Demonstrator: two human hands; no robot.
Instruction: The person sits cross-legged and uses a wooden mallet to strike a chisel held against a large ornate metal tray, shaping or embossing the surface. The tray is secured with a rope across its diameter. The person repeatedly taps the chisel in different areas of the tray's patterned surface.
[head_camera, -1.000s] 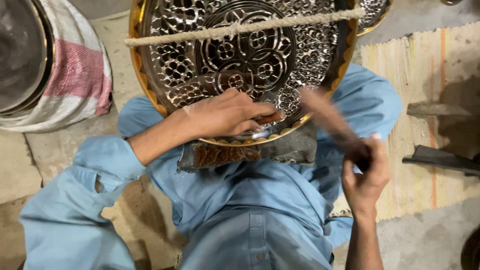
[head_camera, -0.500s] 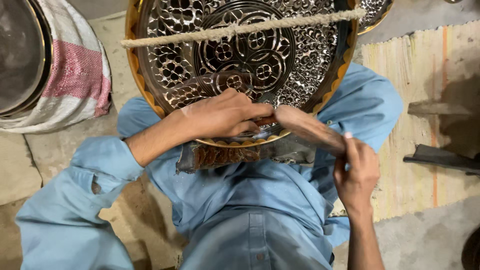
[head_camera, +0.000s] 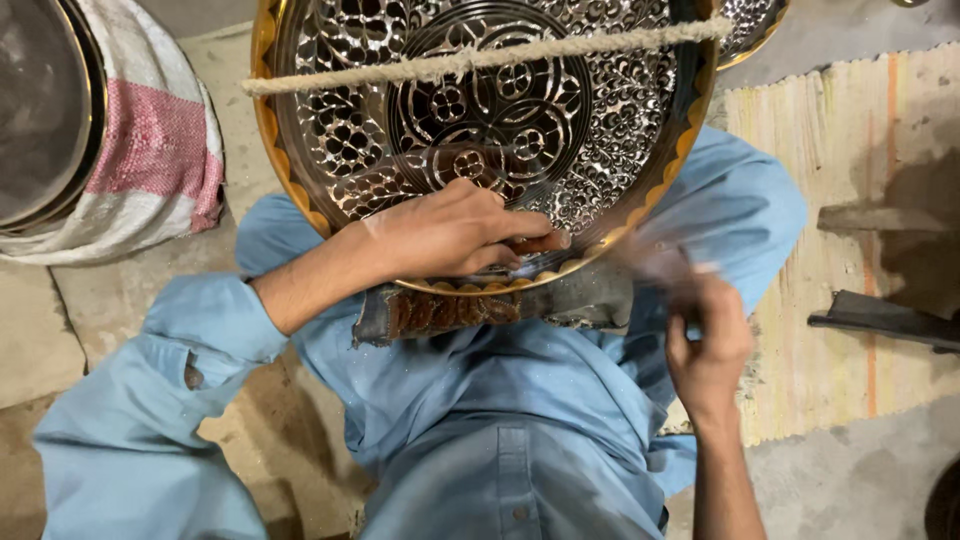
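Observation:
A large round metal tray (head_camera: 480, 110), engraved with floral patterns and edged in gold, leans on my lap with a thick rope (head_camera: 480, 60) stretched across it. My left hand (head_camera: 450, 232) rests on its lower rim and pinches a small chisel (head_camera: 545, 243) against the metal. Just right of the rim, my right hand (head_camera: 705, 335) grips a hammer (head_camera: 650, 255) that is blurred by motion. Under the tray's lower edge lies a dark worn pad (head_camera: 450, 310) on my light blue clothing.
A white and pink cloth (head_camera: 150, 170) wraps a stack of metal plates (head_camera: 40, 110) at the left. To the right a woven mat (head_camera: 830, 150) carries a dark metal tool (head_camera: 885, 320). Part of another engraved tray (head_camera: 750, 25) shows at the top right.
My right hand swung the hammer in toward the chisel, then drew back to the right and is now blurred mid-swing. The left hand and tray stay put.

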